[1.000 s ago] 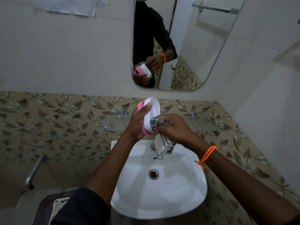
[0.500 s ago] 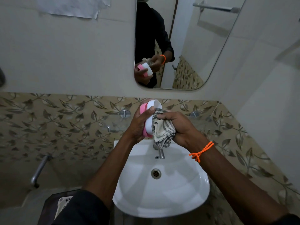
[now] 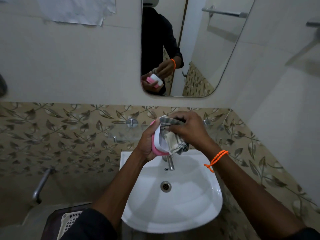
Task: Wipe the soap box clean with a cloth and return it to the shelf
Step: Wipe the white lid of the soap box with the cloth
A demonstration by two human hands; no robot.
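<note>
Head view: our left hand grips the soap box above the sink, right hand fingers bunch the cloth inside it; we'd brace w/ left, rub corners.

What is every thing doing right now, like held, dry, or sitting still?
Soap box: held on edge over the sink by the left hand.
Cloth: bunched in the right hand, pressed against the soap box.
Tap: no water seen.
Sink: nothing in it.
Glass shelf: bare.
</note>
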